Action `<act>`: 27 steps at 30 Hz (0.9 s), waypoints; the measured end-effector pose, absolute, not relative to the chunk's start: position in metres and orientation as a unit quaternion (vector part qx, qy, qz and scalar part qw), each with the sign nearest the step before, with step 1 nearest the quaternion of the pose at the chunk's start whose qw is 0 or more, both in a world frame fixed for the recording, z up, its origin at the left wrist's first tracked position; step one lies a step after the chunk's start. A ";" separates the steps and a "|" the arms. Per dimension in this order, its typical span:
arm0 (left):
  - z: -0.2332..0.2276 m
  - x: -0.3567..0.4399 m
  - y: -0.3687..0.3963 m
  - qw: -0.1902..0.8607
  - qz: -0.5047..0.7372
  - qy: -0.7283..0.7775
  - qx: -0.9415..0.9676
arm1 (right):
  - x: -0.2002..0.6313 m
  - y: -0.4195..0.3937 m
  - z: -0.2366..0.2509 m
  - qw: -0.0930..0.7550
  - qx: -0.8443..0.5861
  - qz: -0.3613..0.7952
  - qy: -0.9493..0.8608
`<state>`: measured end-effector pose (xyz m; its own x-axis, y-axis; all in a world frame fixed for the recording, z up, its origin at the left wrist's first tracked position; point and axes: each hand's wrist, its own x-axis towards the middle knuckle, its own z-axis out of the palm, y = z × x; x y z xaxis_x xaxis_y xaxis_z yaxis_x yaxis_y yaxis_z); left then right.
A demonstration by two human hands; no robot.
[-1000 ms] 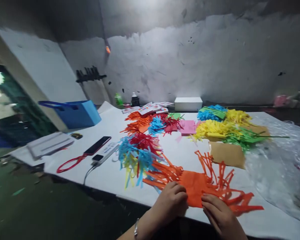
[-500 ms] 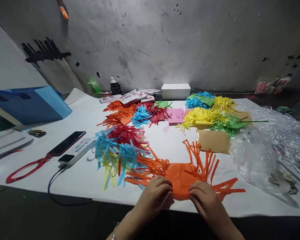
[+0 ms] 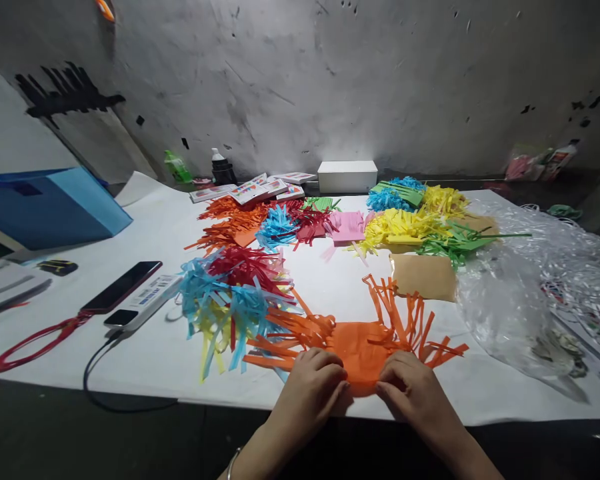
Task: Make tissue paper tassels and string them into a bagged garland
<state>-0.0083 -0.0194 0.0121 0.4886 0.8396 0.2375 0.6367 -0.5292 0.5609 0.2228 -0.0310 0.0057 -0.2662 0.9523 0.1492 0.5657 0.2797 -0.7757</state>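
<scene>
a: since the earlier frame your view has dropped and swung right, so the table edge (image 3: 190, 399) now runs level across the bottom, and the right-hand strips of the orange paper (image 3: 361, 348) have pulled in closer to your hands.

b: where's the paper from my hands now?

a: straight out at 12 o'clock, its near edge under your fingertips. its long axis runs 9 to 3, with strips fanning out both ends and up toward 1 o'clock.

b: and my grip?

a: your left hand (image 3: 311, 388) and right hand (image 3: 411, 392) are both curled, fingertips pinching the near edge of the orange paper, one at each side of the middle. neither is nearer; they sit level.

b: room around it?

a: tight at 6, where the table edge sits just behind your knuckles. at 10 o'clock the blue, red and yellow paper pile (image 3: 233, 293) touches the orange strips. the brown paper (image 3: 424, 277) lies near at 1 o'clock, the plastic wrap (image 3: 510, 313) at 2 to 3. bare white table opens at 12, between the orange paper and the far coloured heaps.
</scene>
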 end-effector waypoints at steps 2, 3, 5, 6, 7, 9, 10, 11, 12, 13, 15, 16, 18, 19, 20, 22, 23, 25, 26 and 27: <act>0.012 -0.007 -0.019 0.198 0.244 0.446 0.838 | 0.223 -0.031 0.009 0.312 -0.522 0.321 -0.726; 0.012 -0.006 -0.019 0.199 0.242 0.449 0.837 | 0.224 -0.031 0.011 0.310 -0.523 0.328 -0.723; 0.013 -0.005 -0.019 0.204 0.238 0.455 0.834 | 0.225 -0.030 0.013 0.303 -0.520 0.342 -0.721; 0.014 -0.005 -0.019 0.206 0.234 0.457 0.833 | 0.226 -0.030 0.014 0.297 -0.518 0.347 -0.723; 0.015 -0.005 -0.019 0.209 0.231 0.457 0.833 | 0.227 -0.029 0.015 0.291 -0.515 0.351 -0.726; 0.016 -0.006 -0.019 0.214 0.225 0.457 0.833 | 0.228 -0.028 0.016 0.279 -0.510 0.351 -0.734; 0.017 -0.006 -0.019 0.217 0.224 0.457 0.833 | 0.228 -0.027 0.016 0.275 -0.509 0.348 -0.738; 0.019 -0.006 -0.019 0.221 0.222 0.458 0.832 | 0.228 -0.026 0.016 0.272 -0.508 0.344 -0.741; 0.021 -0.006 -0.020 0.224 0.220 0.462 0.830 | 0.228 -0.025 0.016 0.270 -0.509 0.339 -0.744; 0.023 -0.005 -0.020 0.225 0.216 0.466 0.828 | 0.228 -0.024 0.015 0.268 -0.510 0.333 -0.746; 0.026 -0.002 -0.022 0.218 0.201 0.480 0.826 | 0.228 -0.023 0.015 0.264 -0.515 0.323 -0.749; 0.028 0.000 -0.022 0.207 0.190 0.487 0.827 | 0.228 -0.023 0.015 0.262 -0.517 0.318 -0.750; 0.029 0.004 -0.021 0.169 0.166 0.500 0.833 | 0.229 -0.024 0.016 0.259 -0.520 0.299 -0.757; 0.028 0.006 -0.019 0.149 0.153 0.503 0.837 | 0.228 -0.024 0.015 0.263 -0.519 0.281 -0.764; 0.027 0.008 -0.018 0.130 0.142 0.504 0.842 | 0.228 -0.025 0.014 0.271 -0.509 0.253 -0.777; 0.024 0.009 -0.014 0.105 0.132 0.494 0.853 | 0.224 -0.025 0.010 0.288 -0.463 0.170 -0.821; 0.023 0.009 -0.012 0.101 0.133 0.481 0.861 | 0.222 -0.025 0.006 0.290 -0.434 0.124 -0.844; 0.020 0.008 -0.009 0.103 0.141 0.438 0.882 | 0.218 -0.022 -0.004 0.268 -0.395 0.053 -0.877; 0.019 0.006 -0.008 0.107 0.146 0.414 0.892 | 0.217 -0.021 -0.010 0.248 -0.400 0.030 -0.882; 0.019 0.005 -0.007 0.112 0.149 0.395 0.899 | 0.219 -0.019 -0.015 0.229 -0.424 0.012 -0.876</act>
<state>0.0051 -0.0073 0.0185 0.6431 0.7443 0.1800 0.6773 -0.6625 0.3198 0.2193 -0.0187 -0.0149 -0.5359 0.7487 0.3903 0.7375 0.6401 -0.2153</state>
